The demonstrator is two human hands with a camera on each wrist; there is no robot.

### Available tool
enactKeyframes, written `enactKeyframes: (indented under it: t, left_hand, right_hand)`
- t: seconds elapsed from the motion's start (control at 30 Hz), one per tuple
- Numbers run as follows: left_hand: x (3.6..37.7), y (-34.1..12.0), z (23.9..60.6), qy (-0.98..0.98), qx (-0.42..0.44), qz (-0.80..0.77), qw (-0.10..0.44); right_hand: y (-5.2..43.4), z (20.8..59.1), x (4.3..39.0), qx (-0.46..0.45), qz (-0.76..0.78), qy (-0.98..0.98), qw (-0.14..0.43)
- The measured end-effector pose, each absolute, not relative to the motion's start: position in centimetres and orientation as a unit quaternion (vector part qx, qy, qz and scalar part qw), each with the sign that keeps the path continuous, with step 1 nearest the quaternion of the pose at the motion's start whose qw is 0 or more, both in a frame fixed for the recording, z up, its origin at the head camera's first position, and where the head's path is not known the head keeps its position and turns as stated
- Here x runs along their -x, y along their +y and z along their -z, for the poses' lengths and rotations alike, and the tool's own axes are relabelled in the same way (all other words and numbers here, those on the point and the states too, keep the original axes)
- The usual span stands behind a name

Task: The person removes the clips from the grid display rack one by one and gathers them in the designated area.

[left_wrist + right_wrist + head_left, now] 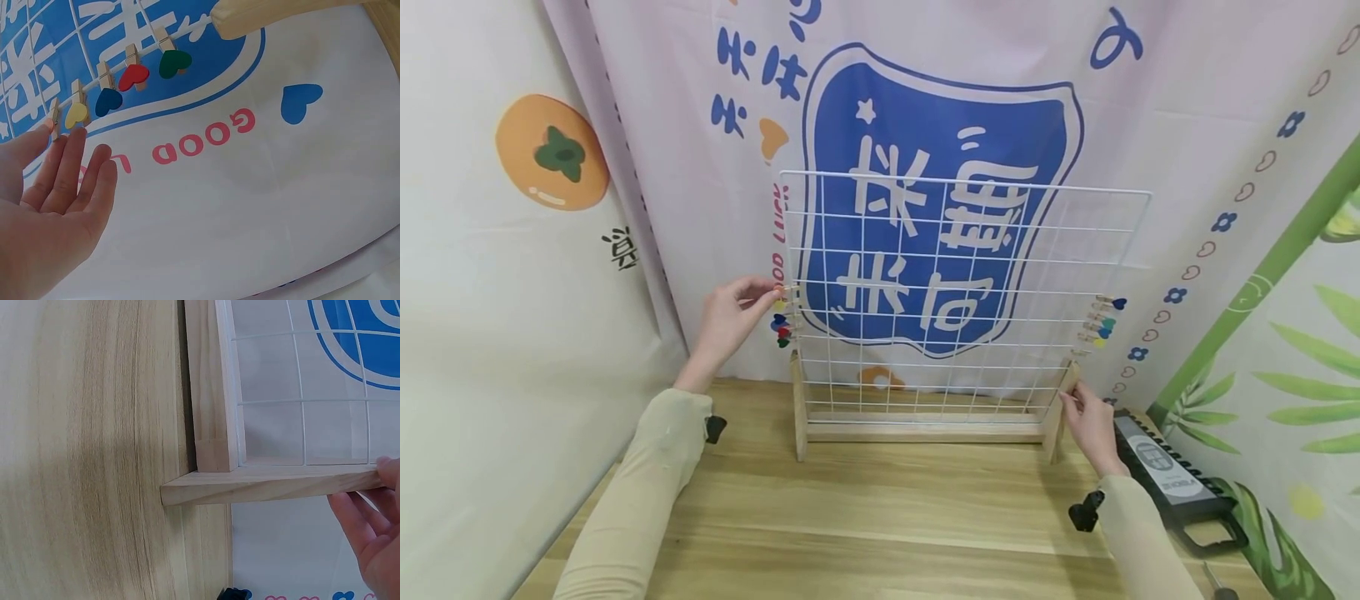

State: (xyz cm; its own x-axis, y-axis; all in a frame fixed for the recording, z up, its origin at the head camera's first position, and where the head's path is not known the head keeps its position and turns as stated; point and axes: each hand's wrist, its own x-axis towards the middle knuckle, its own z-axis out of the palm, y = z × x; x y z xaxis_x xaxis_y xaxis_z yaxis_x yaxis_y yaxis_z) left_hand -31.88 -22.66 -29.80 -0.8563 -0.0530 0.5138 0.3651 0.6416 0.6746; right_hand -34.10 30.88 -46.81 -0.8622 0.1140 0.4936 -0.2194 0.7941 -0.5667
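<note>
Your left hand (730, 321) pinched the top peg (55, 120) on the white grid's (962, 292) left edge, other fingers straight. Your right hand (1090, 421) gripped the wooden stand's (925, 427) right post, fingers together.

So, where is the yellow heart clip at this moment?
In the left wrist view the yellow heart clip hangs on the white wire grid, second in the row, beside the blue heart clip, just above the left hand.

White wire grid (962, 292), pale wooden stand (925, 425), clothespins (119, 84) with yellow, blue, red, green hearts.
</note>
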Motion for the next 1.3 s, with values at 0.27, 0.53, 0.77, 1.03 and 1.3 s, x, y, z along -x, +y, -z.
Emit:
enactKeyframes:
  t: [0.27, 0.53, 0.77, 1.03, 1.3]
  left_hand:
    - [32.0, -22.5, 29.7, -0.869, 0.088, 0.409, 0.264]
    - [31.9, -22.4, 29.5, -0.868, 0.073, 0.406, 0.277]
    - [31.6, -22.9, 29.3, -0.858, 0.067, 0.420, 0.289]
    - [30.1, -23.9, 29.9, -0.855, 0.039, 0.427, 0.290]
    - [27.5, -23.9, 32.9, -0.874, 0.054, 0.421, 0.235]
  right_hand:
    - [30.7, 46.6, 33.9, -0.018, -0.321, -0.913, 0.252]
    - [30.6, 46.7, 33.9, -0.020, -0.326, -0.913, 0.245]
    - [30.7, 46.7, 33.9, -0.026, -0.325, -0.911, 0.252]
    - [30.7, 46.6, 34.0, -0.022, -0.328, -0.910, 0.251]
    - [30.7, 46.4, 33.9, -0.013, -0.327, -0.913, 0.244]
